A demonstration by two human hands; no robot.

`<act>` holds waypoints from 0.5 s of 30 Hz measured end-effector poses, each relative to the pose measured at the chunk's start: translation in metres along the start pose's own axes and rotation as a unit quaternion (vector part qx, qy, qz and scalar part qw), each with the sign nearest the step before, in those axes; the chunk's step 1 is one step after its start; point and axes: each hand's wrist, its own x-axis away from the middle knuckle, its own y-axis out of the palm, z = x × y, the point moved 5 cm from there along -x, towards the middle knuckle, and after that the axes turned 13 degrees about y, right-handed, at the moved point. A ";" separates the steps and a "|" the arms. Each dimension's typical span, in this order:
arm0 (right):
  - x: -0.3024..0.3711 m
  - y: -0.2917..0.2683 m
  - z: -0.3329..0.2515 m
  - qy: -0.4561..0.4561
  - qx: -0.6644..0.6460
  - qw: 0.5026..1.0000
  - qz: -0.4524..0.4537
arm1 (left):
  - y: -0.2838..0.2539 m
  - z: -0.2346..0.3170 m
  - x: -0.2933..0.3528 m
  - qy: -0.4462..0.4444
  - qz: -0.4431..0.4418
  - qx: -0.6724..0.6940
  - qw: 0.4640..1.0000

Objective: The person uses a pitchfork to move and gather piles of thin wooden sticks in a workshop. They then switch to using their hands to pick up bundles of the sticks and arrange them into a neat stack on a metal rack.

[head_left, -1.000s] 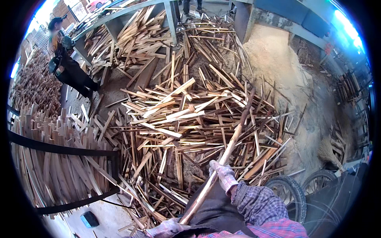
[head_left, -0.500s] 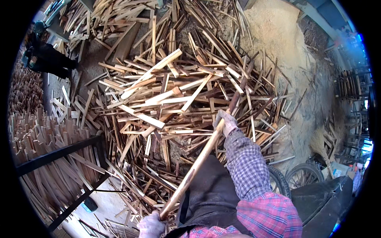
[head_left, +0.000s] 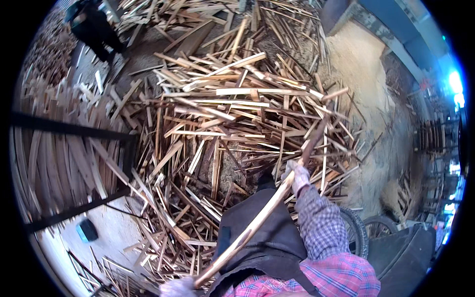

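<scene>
A long wooden pole (head_left: 250, 230) runs slantwise across my body, pale along its near part and darker toward its far end. My right hand (head_left: 298, 175), in a light glove, is closed round it partway up. At the lower edge my left hand (head_left: 178, 287), also gloved, grips the near end and is partly cut off. The pole's far end reaches into a big heap of loose wood strips (head_left: 237, 104); whether it has a tool head is not visible among them.
To the left stands a black metal frame rack (head_left: 74, 129) packed with wood strips. A person (head_left: 96, 29) in dark clothes is at the far left. Pale sawdust (head_left: 358, 59) lies at the right. Spoked wheels (head_left: 354, 230) and a dark covered shape (head_left: 401, 252) sit beside my right arm.
My view has shifted, so the rack and the other person appear elsewhere. Some strips on top of the heap lie differently. Both hands keep their grip on the pole.
</scene>
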 end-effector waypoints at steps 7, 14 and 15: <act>0.190 0.029 0.121 0.220 -0.007 0.975 -0.011 | -0.013 -0.152 0.097 -0.118 -0.114 -0.115 0.980; 0.154 0.026 0.114 0.246 -0.004 0.968 0.054 | 0.004 -0.147 0.041 -0.088 -0.098 -0.097 0.987; 0.143 0.020 0.108 0.243 0.003 0.969 0.051 | 0.015 -0.140 0.028 -0.089 -0.137 -0.105 0.981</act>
